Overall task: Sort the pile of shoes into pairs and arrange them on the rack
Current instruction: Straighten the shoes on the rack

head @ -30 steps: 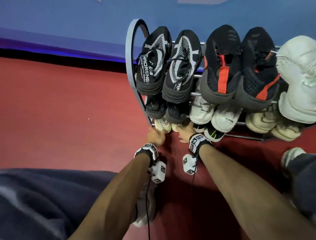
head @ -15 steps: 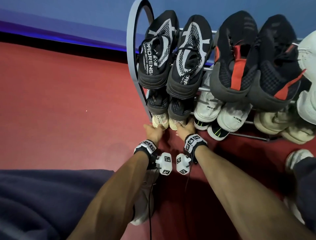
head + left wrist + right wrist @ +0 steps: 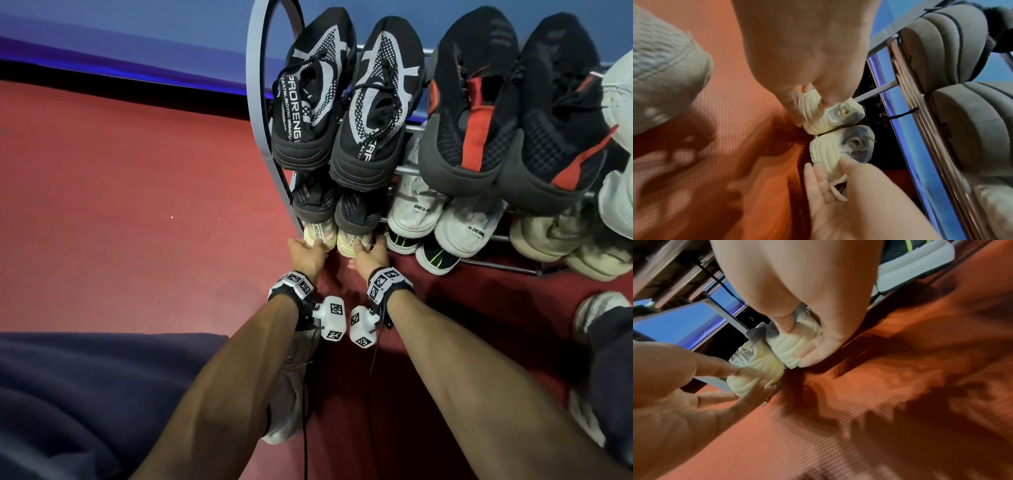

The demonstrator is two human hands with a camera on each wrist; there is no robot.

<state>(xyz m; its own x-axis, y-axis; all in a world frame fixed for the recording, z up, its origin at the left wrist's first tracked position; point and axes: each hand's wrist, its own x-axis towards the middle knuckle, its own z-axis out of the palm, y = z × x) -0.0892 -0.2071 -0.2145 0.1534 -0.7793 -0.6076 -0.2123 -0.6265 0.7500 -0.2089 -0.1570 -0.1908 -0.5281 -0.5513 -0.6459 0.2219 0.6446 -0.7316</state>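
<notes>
**Last pair squared up on the bottom tier**

The grey metal shoe rack [image 3: 260,102] is nearly full. At its seven o'clock corner, each hand holds one cream chunky-soled sneaker: left hand [image 3: 306,257] on the left sneaker [image 3: 317,234], right hand [image 3: 368,257] on its mate [image 3: 351,240], each grip curled around a heel, probably to line the heels up evenly.

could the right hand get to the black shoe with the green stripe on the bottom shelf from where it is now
Probably yes. The right hand grips the heel of a cream shoe, and the black shoe with the green stripe sits just beside it, heel outward, nothing between. It would have to let go first.
</notes>
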